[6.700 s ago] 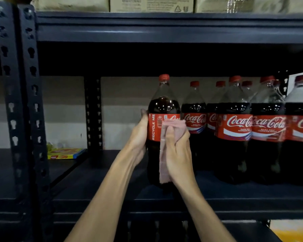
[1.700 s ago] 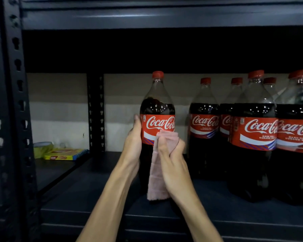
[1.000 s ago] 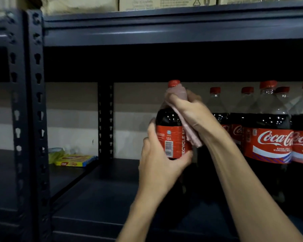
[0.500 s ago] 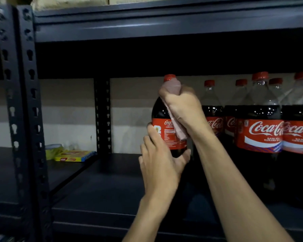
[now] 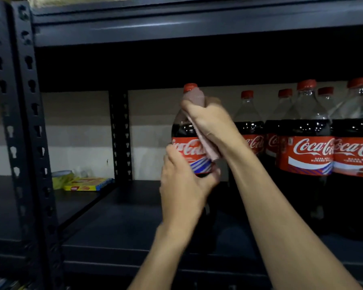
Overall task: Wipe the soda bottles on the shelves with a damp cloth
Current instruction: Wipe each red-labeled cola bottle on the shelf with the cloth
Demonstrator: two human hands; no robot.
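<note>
Dark metal shelf (image 5: pixel 117 227) fills the view, w/ a slotted upright post (image 5: pixel 29 122) at L. A row of cola bottles (image 5: pixel 306 155) stands on it at R, red labels facing out. Just L of the row, one soda bottle (image 5: pixel 181 130) is upright near the shelf's front; its base is hidden behind the forearm. Left hand (image 5: pixel 182 189) curls round its label from the L side. Right hand (image 5: pixel 210 122) grips a pink cloth (image 5: pixel 194 99) wrapped over the bottle's neck & shoulder, just under the red cap (image 5: pixel 190 87). A yellow box (image 5: pixel 86 183) lies at far L, toward the back.
</note>
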